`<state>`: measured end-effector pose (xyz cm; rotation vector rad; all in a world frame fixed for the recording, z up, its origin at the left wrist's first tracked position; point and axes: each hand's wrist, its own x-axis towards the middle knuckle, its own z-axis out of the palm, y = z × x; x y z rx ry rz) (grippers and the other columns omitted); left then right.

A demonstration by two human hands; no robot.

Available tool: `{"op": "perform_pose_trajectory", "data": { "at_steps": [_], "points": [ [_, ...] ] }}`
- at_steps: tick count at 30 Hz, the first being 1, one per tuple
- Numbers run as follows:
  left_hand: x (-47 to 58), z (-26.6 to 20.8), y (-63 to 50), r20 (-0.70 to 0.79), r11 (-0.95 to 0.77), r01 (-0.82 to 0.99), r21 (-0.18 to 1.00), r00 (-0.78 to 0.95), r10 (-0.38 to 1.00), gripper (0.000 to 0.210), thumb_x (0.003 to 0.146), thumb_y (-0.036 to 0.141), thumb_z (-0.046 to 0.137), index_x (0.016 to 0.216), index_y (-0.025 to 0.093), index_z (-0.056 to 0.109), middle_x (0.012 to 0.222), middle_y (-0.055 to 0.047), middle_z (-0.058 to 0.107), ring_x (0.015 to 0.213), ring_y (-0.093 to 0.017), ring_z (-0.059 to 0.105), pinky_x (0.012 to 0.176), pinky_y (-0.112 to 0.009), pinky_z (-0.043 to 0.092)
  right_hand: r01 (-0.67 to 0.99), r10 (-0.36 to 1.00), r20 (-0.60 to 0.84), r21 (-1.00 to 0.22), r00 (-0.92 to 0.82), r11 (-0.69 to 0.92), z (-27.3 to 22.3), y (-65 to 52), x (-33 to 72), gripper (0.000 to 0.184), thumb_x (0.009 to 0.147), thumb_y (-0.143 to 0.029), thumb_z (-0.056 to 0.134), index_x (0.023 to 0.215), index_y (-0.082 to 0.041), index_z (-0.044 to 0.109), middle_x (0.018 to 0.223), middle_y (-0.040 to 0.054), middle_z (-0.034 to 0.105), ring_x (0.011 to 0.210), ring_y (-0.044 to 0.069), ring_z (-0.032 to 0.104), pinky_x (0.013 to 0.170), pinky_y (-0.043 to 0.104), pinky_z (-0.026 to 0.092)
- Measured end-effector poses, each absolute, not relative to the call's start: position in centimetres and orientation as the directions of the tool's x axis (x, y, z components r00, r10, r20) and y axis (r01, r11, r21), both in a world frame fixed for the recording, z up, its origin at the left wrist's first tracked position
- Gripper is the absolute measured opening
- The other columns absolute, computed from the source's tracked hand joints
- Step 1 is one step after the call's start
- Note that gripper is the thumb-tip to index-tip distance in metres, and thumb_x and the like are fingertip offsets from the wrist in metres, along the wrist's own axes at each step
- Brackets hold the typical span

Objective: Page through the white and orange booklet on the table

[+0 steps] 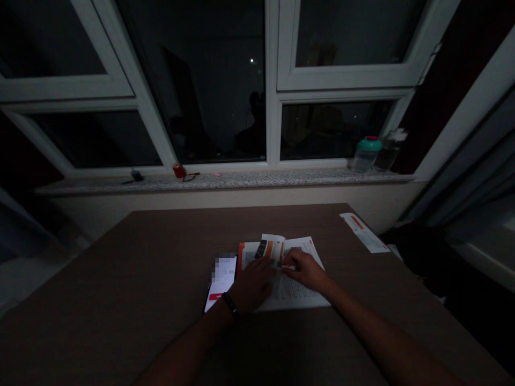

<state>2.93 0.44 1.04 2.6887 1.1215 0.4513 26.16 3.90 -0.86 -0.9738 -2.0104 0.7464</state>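
An open booklet [298, 289] with printed pages and an orange left edge lies on the table. My left hand [253, 281] rests flat across its left side, fingers stretched toward the middle. On the right side my right hand [303, 268] is closed in a pinch on a page [274, 244] near the booklet's middle. That page stands partly raised, its top sticking up beyond the sheets below. A lit phone [221, 281] lies just left of the booklet, close to my left wrist, which wears a dark band [229, 304].
A loose printed strip of paper [364, 234] lies at the table's right edge. Behind the brown table [161, 257], the speckled windowsill [249, 180] holds a small red jar [179, 171], a dark small object [137, 175], a green-lidded shaker bottle [365, 155] and a clear bottle [389, 151].
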Motion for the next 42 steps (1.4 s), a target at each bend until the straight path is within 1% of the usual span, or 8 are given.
{"op": "perform_pose_trajectory", "data": {
  "at_steps": [8,14,19,22,27,32,35,42],
  "points": [
    [3.2,2.1,0.4,0.165,-0.702,0.638,0.318,0.692,0.703,0.031,0.084,0.018,0.063,0.114,0.021,0.055,0.123,-0.008,0.056,0.118,-0.026,0.05,0.101,-0.044,0.043,0.351,0.839,0.325,-0.797,-0.437,0.491,-0.8,3.4,25.5,0.012,0.079,-0.017,0.067,0.084,-0.02,0.057,0.081,0.0,0.06,0.072,0.015,0.058,0.065,0.025,0.045],
    [3.1,1.4,0.3,0.199,-0.707,0.639,0.303,0.683,0.702,0.051,0.086,0.026,0.065,0.133,0.023,0.046,0.136,-0.01,0.05,0.126,-0.029,0.045,0.105,-0.047,0.04,0.404,0.826,0.337,-0.748,-0.452,0.526,-0.4,3.6,25.2,0.014,0.078,-0.008,0.062,0.084,-0.02,0.059,0.08,-0.0006,0.058,0.072,0.015,0.056,0.066,0.025,0.043],
    [2.9,0.6,0.4,0.192,-0.708,0.646,0.283,0.685,0.702,0.064,0.087,0.034,0.067,0.143,0.026,0.038,0.147,-0.011,0.042,0.133,-0.031,0.041,0.109,-0.052,0.036,0.419,0.8,0.389,-0.7,-0.456,0.579,-0.5,3.8,25.3,0.014,0.077,-0.008,0.065,0.083,-0.02,0.059,0.088,0.0018,0.058,0.086,0.018,0.056,0.078,0.029,0.044],
    [2.8,0.6,0.3,0.192,-0.712,0.646,0.275,0.688,0.7,0.066,0.087,0.037,0.067,0.144,0.028,0.037,0.149,-0.011,0.04,0.134,-0.031,0.04,0.109,-0.052,0.036,0.434,0.807,0.4,-0.692,-0.435,0.577,-0.6,3.9,25.4,0.014,0.08,-0.012,0.066,0.09,-0.021,0.061,0.093,0.0028,0.057,0.089,0.019,0.055,0.08,0.031,0.044],
    [2.8,0.9,0.2,0.168,-0.697,0.678,0.235,0.677,0.716,0.059,0.09,0.035,0.063,0.143,0.027,0.039,0.149,-0.01,0.04,0.136,-0.031,0.038,0.11,-0.052,0.034,0.402,0.804,0.426,-0.707,-0.416,0.582,-0.7,3.8,25.6,0.013,0.079,-0.013,0.068,0.085,-0.021,0.06,0.094,0.0033,0.057,0.093,0.02,0.056,0.084,0.033,0.044],
    [2.9,0.9,0.2,0.166,-0.69,0.689,0.223,0.67,0.723,0.063,0.09,0.039,0.063,0.146,0.029,0.036,0.152,-0.009,0.038,0.138,-0.031,0.035,0.11,-0.052,0.034,0.429,0.84,0.367,-0.735,-0.4,0.525,-0.8,4.0,25.7,0.015,0.076,-0.011,0.07,0.081,-0.02,0.059,0.087,0.001,0.06,0.081,0.017,0.056,0.074,0.029,0.043],
    [2.8,0.9,0.1,0.146,-0.691,0.684,0.234,0.678,0.72,0.073,0.084,0.05,0.068,0.147,0.028,0.036,0.154,-0.012,0.033,0.139,-0.034,0.033,0.11,-0.055,0.032,0.463,0.859,0.335,-0.735,-0.387,0.496,-1.0,4.1,25.7,0.013,0.076,-0.014,0.071,0.079,-0.02,0.059,0.08,-0.0005,0.058,0.075,0.016,0.054,0.068,0.026,0.041],
    [2.0,1.8,0.5,0.116,-0.756,0.592,0.28,0.761,0.638,0.087,0.078,0.064,0.069,0.149,0.03,0.033,0.153,-0.011,0.035,0.139,-0.037,0.03,0.11,-0.058,0.028,0.481,0.867,0.316,-0.733,-0.386,0.481,-0.9,4.2,25.7,0.014,0.075,-0.013,0.071,0.08,-0.019,0.059,0.078,-0.0008,0.057,0.073,0.016,0.054,0.064,0.025,0.04]
  ]
}}
